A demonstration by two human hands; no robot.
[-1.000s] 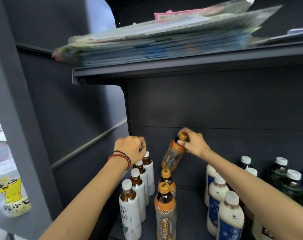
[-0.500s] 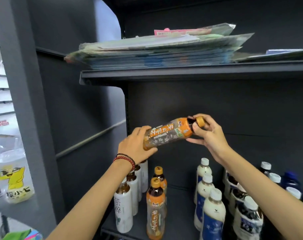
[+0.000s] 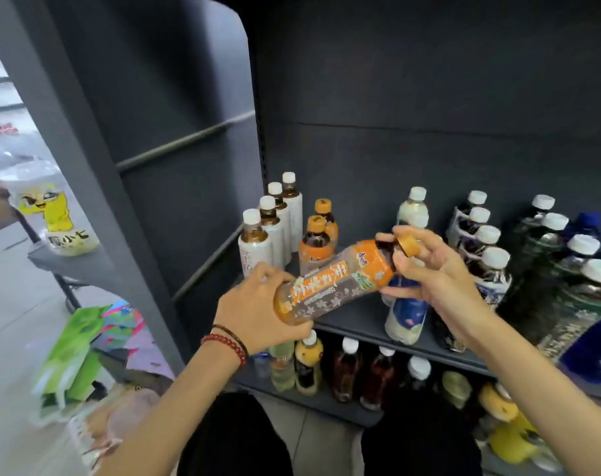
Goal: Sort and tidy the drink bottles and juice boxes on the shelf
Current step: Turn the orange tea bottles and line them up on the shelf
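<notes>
— Where is it now?
— Above the front edge of the dark grey metal shelf (image 3: 360, 321): the orange-labelled plastic tea bottle (image 3: 333, 286), tilted. My left grip (image 3: 254, 310) clasps its base and my right grip (image 3: 433, 273) pinches its neck.
— Advice?
— I'd upright it first, label forward.

**Lettering on show: little of it legible**

The tilted orange tea bottle (image 3: 333, 283) has large white Chinese characters along its label. The one nearest the cap looks like 茉; the rest are blurred. A red brand mark on its shoulder is too small to read. At far left, a clear bag (image 3: 57, 218) with a yellow cartoon bears black characters — the last two read 小七. The front white-labelled bottle (image 3: 254, 250) shows dark characters, illegible.
</notes>
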